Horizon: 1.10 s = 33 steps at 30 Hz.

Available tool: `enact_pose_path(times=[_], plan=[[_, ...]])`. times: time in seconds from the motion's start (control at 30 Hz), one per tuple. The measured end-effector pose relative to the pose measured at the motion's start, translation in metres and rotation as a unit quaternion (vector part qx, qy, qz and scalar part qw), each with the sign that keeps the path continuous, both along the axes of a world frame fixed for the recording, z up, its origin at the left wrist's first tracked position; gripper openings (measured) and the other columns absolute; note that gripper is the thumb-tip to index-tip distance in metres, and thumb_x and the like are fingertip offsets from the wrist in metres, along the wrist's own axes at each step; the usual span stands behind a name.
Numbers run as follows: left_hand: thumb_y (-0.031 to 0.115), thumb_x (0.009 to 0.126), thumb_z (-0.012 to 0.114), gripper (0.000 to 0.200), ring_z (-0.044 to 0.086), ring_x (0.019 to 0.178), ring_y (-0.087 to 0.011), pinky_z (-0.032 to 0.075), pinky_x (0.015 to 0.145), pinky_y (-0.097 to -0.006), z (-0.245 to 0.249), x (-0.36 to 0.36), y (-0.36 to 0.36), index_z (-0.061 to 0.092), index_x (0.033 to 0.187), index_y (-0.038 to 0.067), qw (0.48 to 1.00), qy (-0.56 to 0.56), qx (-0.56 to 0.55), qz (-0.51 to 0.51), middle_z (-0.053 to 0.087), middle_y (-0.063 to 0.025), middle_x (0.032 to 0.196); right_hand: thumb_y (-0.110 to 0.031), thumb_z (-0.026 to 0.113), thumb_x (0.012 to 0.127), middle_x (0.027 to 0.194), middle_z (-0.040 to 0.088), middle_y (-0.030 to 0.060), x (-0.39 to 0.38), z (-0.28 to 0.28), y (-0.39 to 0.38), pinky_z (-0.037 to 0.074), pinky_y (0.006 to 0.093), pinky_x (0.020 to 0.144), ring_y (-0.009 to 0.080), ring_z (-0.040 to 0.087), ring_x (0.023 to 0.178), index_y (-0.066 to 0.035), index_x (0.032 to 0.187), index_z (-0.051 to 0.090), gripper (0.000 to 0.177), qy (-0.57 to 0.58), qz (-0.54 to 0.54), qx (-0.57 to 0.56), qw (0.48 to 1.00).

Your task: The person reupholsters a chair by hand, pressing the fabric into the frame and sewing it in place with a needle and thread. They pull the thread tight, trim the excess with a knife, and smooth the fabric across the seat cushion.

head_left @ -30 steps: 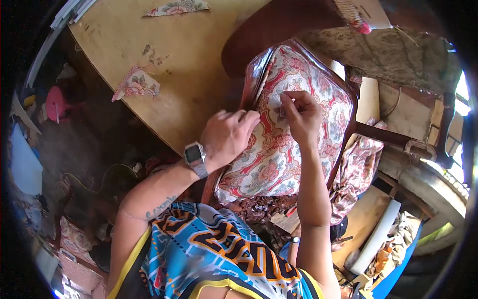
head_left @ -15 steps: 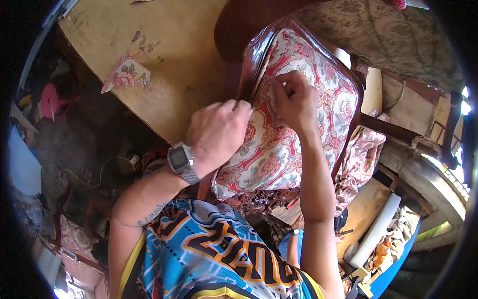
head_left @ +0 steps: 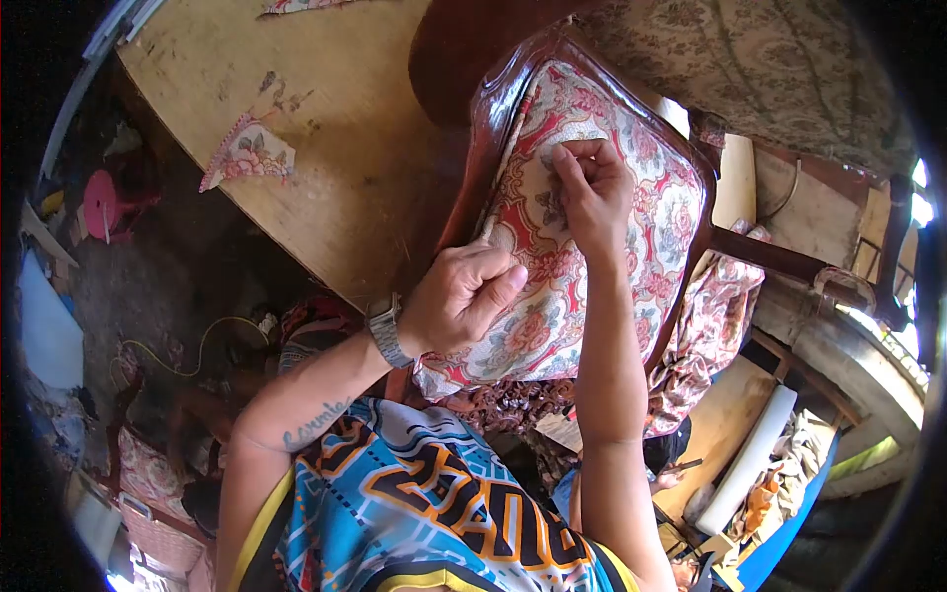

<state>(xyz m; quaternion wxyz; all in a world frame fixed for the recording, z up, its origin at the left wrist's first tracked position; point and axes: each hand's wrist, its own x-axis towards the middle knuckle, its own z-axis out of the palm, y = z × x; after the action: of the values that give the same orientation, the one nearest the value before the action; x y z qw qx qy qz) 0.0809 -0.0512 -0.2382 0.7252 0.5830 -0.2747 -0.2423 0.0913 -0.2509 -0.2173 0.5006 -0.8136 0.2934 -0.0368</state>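
red floral seat cushion (head_left: 592,247), dark brown chair frame (head_left: 493,109), tan table (head_left: 335,118)

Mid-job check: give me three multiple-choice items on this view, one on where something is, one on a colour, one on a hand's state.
1. Where is the right hand?
A) on the middle of the cushion
B) on the table
C) on the floor

2. What colours is the cushion's cloth?
A) plain blue
B) red and cream with flowers
C) black checks

3. How are the left hand's fingers?
A) spread flat
B) out of view
C) curled in

Answers:
1 A, its fingertips pinch the cloth mid-seat.
2 B, red bands and flowers show on a cream ground.
3 C, the fingers fold toward the palm at the cushion's near edge.
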Motion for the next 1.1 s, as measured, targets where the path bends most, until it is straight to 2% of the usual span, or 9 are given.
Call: enact_pose_path(times=[0.13, 0.27, 0.4, 0.5, 0.6, 0.7, 0.9, 1.0, 1.1], plan=[[0.017, 0.094, 0.055, 0.033, 0.041, 0.055, -0.0216, 0.034, 0.052, -0.0353, 0.006, 0.003, 0.003, 0.041, 0.069, 0.001, 0.989, 0.131, 0.061, -0.034, 0.043, -0.0079, 0.065, -0.013, 0.069, 0.086, 0.067, 0.064, 0.0041, 0.001, -0.005, 0.006, 0.043, 0.0237, 0.053, 0.0055, 0.053, 0.059, 0.0, 0.09, 0.065, 0.014, 0.003, 0.034, -0.038, 0.999], [0.023, 0.094, 0.057, 0.027, 0.052, 0.057, -0.0327, 0.044, 0.053, -0.0423, 0.006, 0.005, -0.017, 0.051, 0.081, 0.0, 0.973, -0.136, 0.116, 0.147, 0.054, -0.0158, 0.091, -0.012, 0.07, 0.084, 0.064, 0.062, 0.0055, 0.002, 0.008, 0.013, 0.041, 0.0249, 0.052, 0.0066, 0.051, 0.057, -0.001, 0.089, 0.066, 0.013, 0.046, 0.064, -0.12, 0.99], [0.023, 0.094, 0.055, 0.022, 0.064, 0.08, -0.0415, 0.053, 0.067, -0.0487, 0.037, 0.005, -0.012, 0.055, 0.085, 0.003, 0.938, -0.153, 0.3, 0.076, 0.057, -0.0226, 0.114, -0.011, 0.069, 0.086, 0.053, 0.05, -0.0044, -0.002, 0.01, 0.018, 0.027, 0.0212, 0.043, 0.0008, 0.037, 0.048, -0.001, 0.087, 0.065, 0.011, 0.028, 0.097, -0.141, 0.985], [0.023, 0.094, 0.054, 0.023, 0.063, 0.081, -0.0431, 0.053, 0.067, -0.0485, 0.035, 0.003, -0.013, 0.056, 0.087, 0.002, 0.942, -0.124, 0.307, 0.048, 0.055, -0.0259, 0.121, -0.012, 0.07, 0.086, 0.052, 0.048, -0.0052, -0.002, 0.007, 0.019, 0.026, 0.0218, 0.043, 0.0011, 0.035, 0.048, -0.001, 0.087, 0.065, 0.012, 0.008, 0.096, -0.124, 0.988], [0.022, 0.094, 0.053, 0.023, 0.062, 0.083, -0.0454, 0.052, 0.067, -0.0487, 0.028, 0.004, -0.014, 0.055, 0.087, 0.001, 0.954, -0.122, 0.254, 0.098, 0.054, -0.0278, 0.123, -0.01, 0.07, 0.084, 0.06, 0.06, 0.006, -0.002, 0.014, 0.019, 0.04, 0.0261, 0.049, 0.008, 0.048, 0.051, -0.002, 0.088, 0.066, 0.01, 0.047, 0.099, -0.143, 0.984], [0.022, 0.094, 0.053, 0.023, 0.061, 0.084, -0.0467, 0.052, 0.068, -0.0488, 0.021, 0.003, -0.014, 0.054, 0.086, 0.0, 0.96, -0.097, 0.25, 0.086, 0.054, -0.0282, 0.122, -0.01, 0.07, 0.085, 0.052, 0.048, -0.0044, -0.002, 0.009, 0.018, 0.027, 0.0218, 0.043, 0.0012, 0.036, 0.047, -0.002, 0.086, 0.066, 0.009, -0.003, 0.127, -0.17, 0.977], [0.022, 0.094, 0.053, 0.022, 0.062, 0.079, -0.046, 0.053, 0.066, -0.05, 0.021, 0.003, -0.01, 0.054, 0.086, 0.002, 0.953, -0.111, 0.28, 0.037, 0.055, -0.0258, 0.124, -0.01, 0.07, 0.085, 0.051, 0.049, -0.0034, -0.003, 0.001, 0.018, 0.03, 0.0233, 0.042, 0.0019, 0.038, 0.046, -0.003, 0.083, 0.066, 0.008, 0.01, 0.131, -0.184, 0.974], [0.022, 0.094, 0.053, 0.02, 0.062, 0.076, -0.0453, 0.053, 0.064, -0.0504, 0.016, 0.001, -0.011, 0.054, 0.085, 0.003, 0.949, -0.136, 0.281, 0.034, 0.054, -0.0247, 0.126, -0.013, 0.071, 0.081, 0.066, 0.064, 0.016, -0.002, 0.006, 0.019, 0.049, 0.0351, 0.054, 0.0286, 0.064, 0.057, -0.004, 0.086, 0.065, 0.011, 0.022, 0.147, -0.233, 0.961], [0.021, 0.093, 0.053, 0.02, 0.063, 0.076, -0.0452, 0.053, 0.064, -0.0504, 0.017, 0.005, -0.01, 0.054, 0.085, 0.003, 0.95, -0.139, 0.28, 0.007, 0.052, -0.0253, 0.128, -0.013, 0.071, 0.081, 0.068, 0.065, 0.0163, -0.001, 0.009, 0.021, 0.05, 0.0362, 0.055, 0.0302, 0.065, 0.059, -0.005, 0.087, 0.065, 0.011, 0.014, 0.151, -0.236, 0.96]])
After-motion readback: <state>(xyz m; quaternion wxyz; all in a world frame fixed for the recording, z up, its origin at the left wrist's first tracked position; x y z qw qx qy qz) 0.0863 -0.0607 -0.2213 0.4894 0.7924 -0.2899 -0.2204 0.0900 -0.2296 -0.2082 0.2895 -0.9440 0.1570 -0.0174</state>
